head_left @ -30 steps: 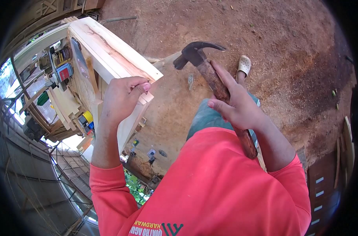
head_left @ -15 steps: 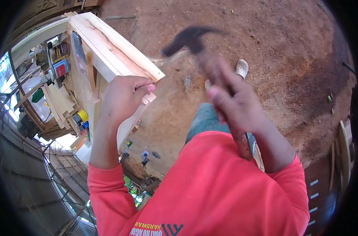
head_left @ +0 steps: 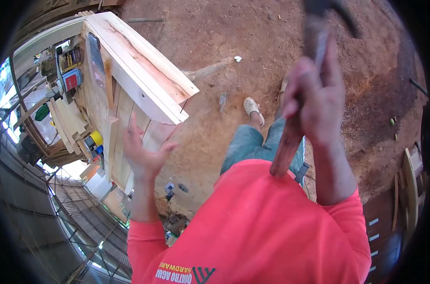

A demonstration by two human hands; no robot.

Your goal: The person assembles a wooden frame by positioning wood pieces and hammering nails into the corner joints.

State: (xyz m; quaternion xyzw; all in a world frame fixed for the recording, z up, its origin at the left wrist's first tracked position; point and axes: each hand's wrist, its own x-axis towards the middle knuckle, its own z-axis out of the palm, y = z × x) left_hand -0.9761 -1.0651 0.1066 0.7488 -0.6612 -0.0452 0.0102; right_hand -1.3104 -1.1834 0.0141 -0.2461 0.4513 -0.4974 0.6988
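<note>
My right hand (head_left: 321, 99) is wrapped around the wooden handle of a claw hammer (head_left: 287, 146), raised out to the right. Its dark head is smeared by motion at the top of the view. My left hand (head_left: 146, 154), slightly blurred, has its fingers spread and nothing in them. It is nearest to a pale wooden frame (head_left: 151, 102), just below the frame's front corner. A reddish grain streak runs along the frame's long upper board.
Beside the frame, a workbench bears a blue and red container (head_left: 72, 79) and a yellow tape measure (head_left: 96, 138). Wood offcuts (head_left: 69, 120) lie further left. Brown dirt ground (head_left: 272, 42) spreads beyond my feet, and boards (head_left: 412, 189) lean at the far right.
My left hand has left the frame's corner, moved down and spread its fingers. My right hand has swung the hammer up and to the right, away from the frame.
</note>
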